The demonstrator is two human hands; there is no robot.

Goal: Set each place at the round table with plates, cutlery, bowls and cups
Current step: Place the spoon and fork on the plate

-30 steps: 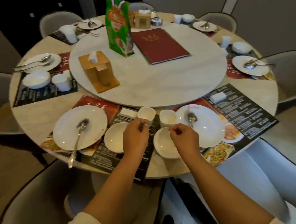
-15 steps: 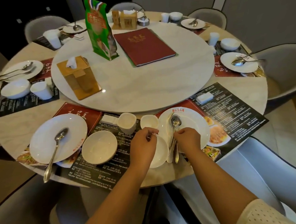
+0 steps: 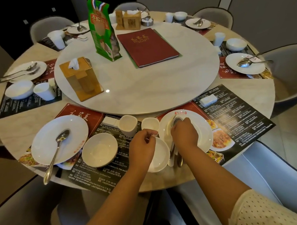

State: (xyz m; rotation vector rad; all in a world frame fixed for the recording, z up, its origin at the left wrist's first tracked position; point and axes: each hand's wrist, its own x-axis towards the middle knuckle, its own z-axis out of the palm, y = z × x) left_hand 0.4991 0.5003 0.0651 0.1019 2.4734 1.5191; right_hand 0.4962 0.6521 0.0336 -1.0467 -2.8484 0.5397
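The white plate (image 3: 200, 132) at the near edge of the round worktop (image 3: 245, 99) is the landmark. The right hand (image 3: 184, 133) lies over the plate's left half, fingers curled down around the cutlery (image 3: 175, 153), whose handles run off the plate's near-left rim. The left hand (image 3: 142, 146), loosely fisted, rests on the small bowl (image 3: 160, 155) touching the plate's left rim; whether it pinches anything I cannot tell. Two cups (image 3: 128, 125) stand left of the plate. Further left sit another bowl (image 3: 99, 149) and a plate with spoon (image 3: 59, 140).
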